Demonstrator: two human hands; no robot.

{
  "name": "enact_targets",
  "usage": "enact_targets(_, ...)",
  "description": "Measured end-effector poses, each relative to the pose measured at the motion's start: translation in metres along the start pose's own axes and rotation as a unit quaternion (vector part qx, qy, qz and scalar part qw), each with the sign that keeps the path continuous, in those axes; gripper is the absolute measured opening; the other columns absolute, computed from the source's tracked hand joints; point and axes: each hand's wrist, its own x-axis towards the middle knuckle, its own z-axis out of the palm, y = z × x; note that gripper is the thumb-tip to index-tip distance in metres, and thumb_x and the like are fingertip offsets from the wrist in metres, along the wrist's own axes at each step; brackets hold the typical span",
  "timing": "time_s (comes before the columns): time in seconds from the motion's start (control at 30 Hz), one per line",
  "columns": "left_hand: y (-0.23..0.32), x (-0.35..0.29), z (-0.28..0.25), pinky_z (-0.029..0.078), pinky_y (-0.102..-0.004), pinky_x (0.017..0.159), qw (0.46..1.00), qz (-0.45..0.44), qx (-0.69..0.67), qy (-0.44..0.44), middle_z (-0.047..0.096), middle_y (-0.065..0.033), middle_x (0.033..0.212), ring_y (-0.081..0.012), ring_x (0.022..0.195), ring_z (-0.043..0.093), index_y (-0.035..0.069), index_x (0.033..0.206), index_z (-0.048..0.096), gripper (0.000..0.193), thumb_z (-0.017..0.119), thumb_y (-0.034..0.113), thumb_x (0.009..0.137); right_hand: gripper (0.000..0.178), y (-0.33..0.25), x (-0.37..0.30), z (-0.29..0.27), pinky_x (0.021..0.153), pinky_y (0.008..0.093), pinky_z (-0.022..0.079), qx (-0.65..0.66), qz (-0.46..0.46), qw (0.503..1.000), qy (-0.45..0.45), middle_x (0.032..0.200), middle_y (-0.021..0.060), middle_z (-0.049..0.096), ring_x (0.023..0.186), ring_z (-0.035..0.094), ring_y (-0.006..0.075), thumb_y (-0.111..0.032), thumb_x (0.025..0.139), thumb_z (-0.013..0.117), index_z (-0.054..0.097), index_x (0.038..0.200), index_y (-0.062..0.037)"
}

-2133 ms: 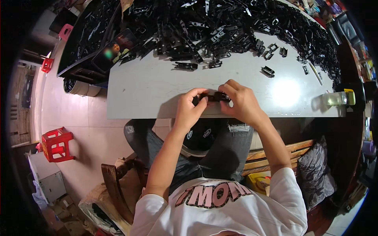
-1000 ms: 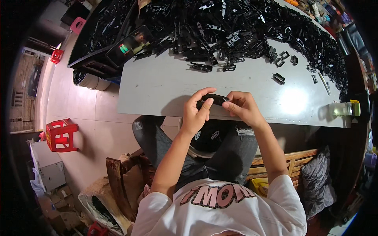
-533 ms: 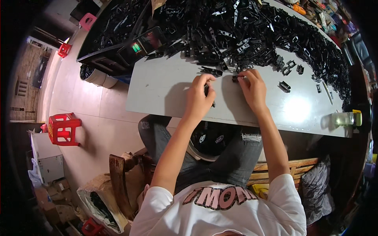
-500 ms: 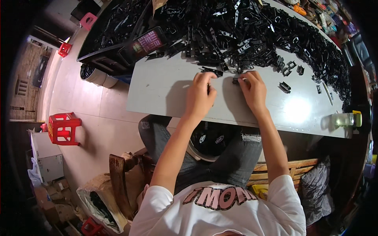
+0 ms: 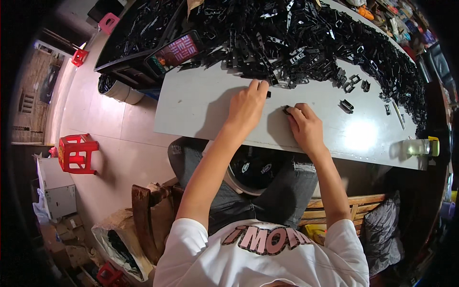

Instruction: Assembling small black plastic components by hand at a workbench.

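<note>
Over the grey-white tabletop (image 5: 215, 112), my left hand (image 5: 247, 103) bends its fingers down at the edge of the parts pile. The end of a long black part (image 5: 268, 94) sticks out at its right side, and the rest is hidden under the hand. My right hand (image 5: 306, 124) is closer to the table's front edge, fingers closed on a small black clip-like part (image 5: 286, 110). Only the part's left end shows past the fingertips. Beyond both hands spreads a large heap of black clip-like parts (image 5: 306, 52).
A phone (image 5: 176, 51) with a lit screen leans at the heap's left. Several loose parts, one a black clip (image 5: 346, 106), lie to the right. A jar (image 5: 417, 146) stands at the right edge. Between my legs sits a tub (image 5: 234, 184) holding black parts.
My right hand has come nearer to me with its small black part. The left hand has turned back-up and its fingers have reached forward over the long black part.
</note>
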Motion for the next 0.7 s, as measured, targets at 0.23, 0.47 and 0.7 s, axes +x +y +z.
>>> enact_targets(0.23,0.018,-0.021,0.014,0.049,-0.0353,0.073,0.921,-0.031,-0.382,0.064,0.061,-0.0114,0.103,-0.0224,0.083,0.061,0.007,0.116,0.052,0.035,0.060,0.002,0.082,0.018,0.013,-0.012,-0.025,0.063,0.0497,0.047,0.043,0.251,0.967,-0.018,0.080,0.0215,0.062,0.073,0.059,0.0420,-0.007,0.087,0.050,0.054,0.104,-0.0071)
enact_targets(0.47,0.020,-0.037,0.019,0.045,-0.0239,0.076,0.857,-0.065,-0.512,0.015,0.062,-0.0051,0.096,-0.0083,0.081,0.055,0.004,0.110,0.055,0.029,0.062,0.001,0.081,0.014,0.020,-0.006,-0.036,0.056,0.0473,0.046,-0.169,0.310,0.928,-0.119,0.068,0.0188,0.062,0.065,0.060,0.0407,-0.021,0.090,0.052,0.052,0.094,-0.0072)
enact_targets(0.7,0.019,-0.046,0.028,0.046,-0.0259,0.078,0.868,-0.041,-0.491,-0.059,0.063,-0.0032,0.090,-0.0100,0.087,0.058,0.004,0.105,0.055,0.028,0.066,0.004,0.080,0.040,0.089,-0.025,-0.082,0.071,0.0401,0.051,-0.225,0.208,0.952,0.022,0.112,0.0108,0.056,0.090,0.059,0.0315,-0.003,0.081,0.060,0.056,0.119,-0.0114)
